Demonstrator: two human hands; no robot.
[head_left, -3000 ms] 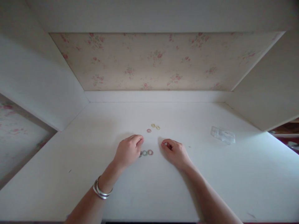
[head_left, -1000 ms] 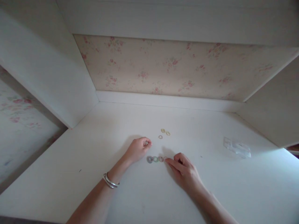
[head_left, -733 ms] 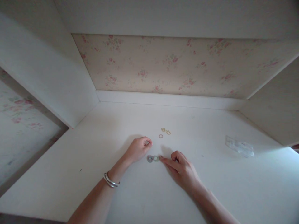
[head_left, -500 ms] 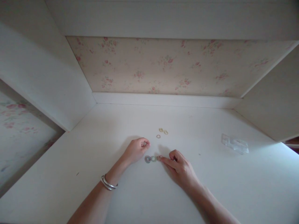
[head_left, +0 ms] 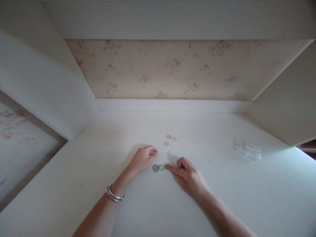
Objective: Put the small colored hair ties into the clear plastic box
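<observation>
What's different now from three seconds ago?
The right hand has come down toward the person, to the right end of the row of rings; its fingertip now covers where a pinkish ring showed. The left hand stays curled nearby; the yellow rings and clear plastic package stayed put.

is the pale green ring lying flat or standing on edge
Lying flat: the pale green ring shows its rounded outline and open middle from above, on the white table, beside the grey ring.
</observation>
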